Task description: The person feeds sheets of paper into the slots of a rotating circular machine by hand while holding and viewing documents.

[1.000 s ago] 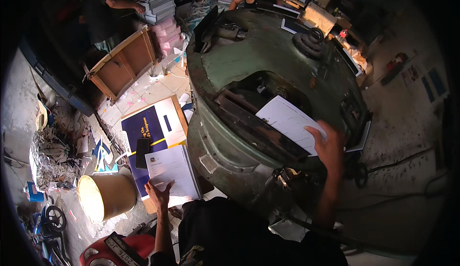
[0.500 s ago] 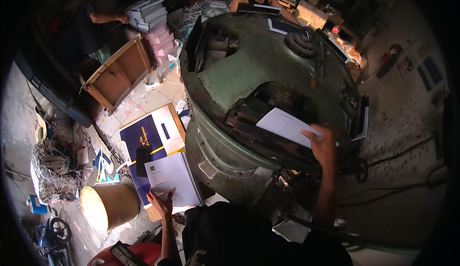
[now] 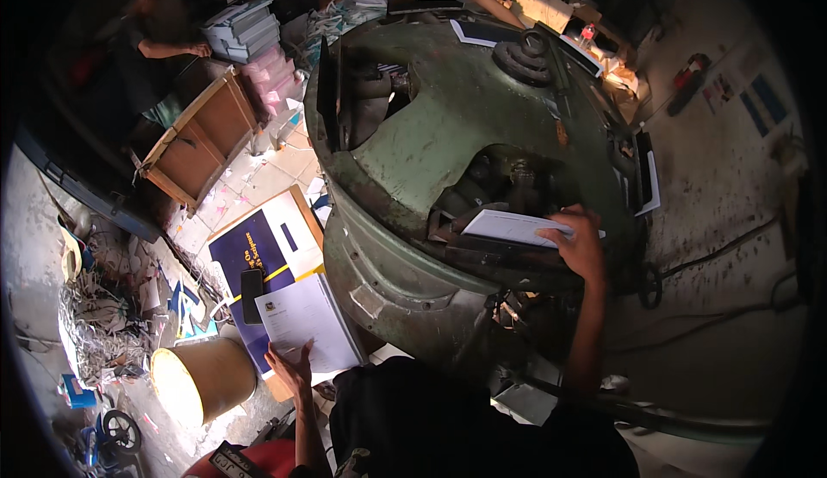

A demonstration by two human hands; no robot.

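Note:
My right hand (image 3: pixel 575 241) pinches the right end of a white paper booklet (image 3: pixel 506 226). The booklet stands on edge, tilted, along a dark metal clamp (image 3: pixel 525 254) on the near rim of a large green round machine (image 3: pixel 413 116). At lower left my left hand (image 3: pixel 293 368) lies with fingers apart on the near left corner of a stack of printed white sheets (image 3: pixel 314 323). Beneath the stack are a blue and white printed cover (image 3: pixel 258 241) and a brown board (image 3: pixel 307 211). A black phone (image 3: pixel 251 295) lies beside the sheets.
More white booklets sit in the machine's rim, one at the right (image 3: pixel 648 172). A cream bucket (image 3: pixel 202 379) stands beside paper scraps (image 3: pixel 108 323). A wooden box (image 3: pixel 200 138) and stacked paper bundles (image 3: pixel 241 30) are at far left. Two people are beyond; cables (image 3: pixel 706 267) cross the right floor.
The machine's top has turned a little counter-clockwise, its far booklets shifting left and the right one farther away. The booklet in my right hand now shows a narrower face. My left hand stays on the stack.

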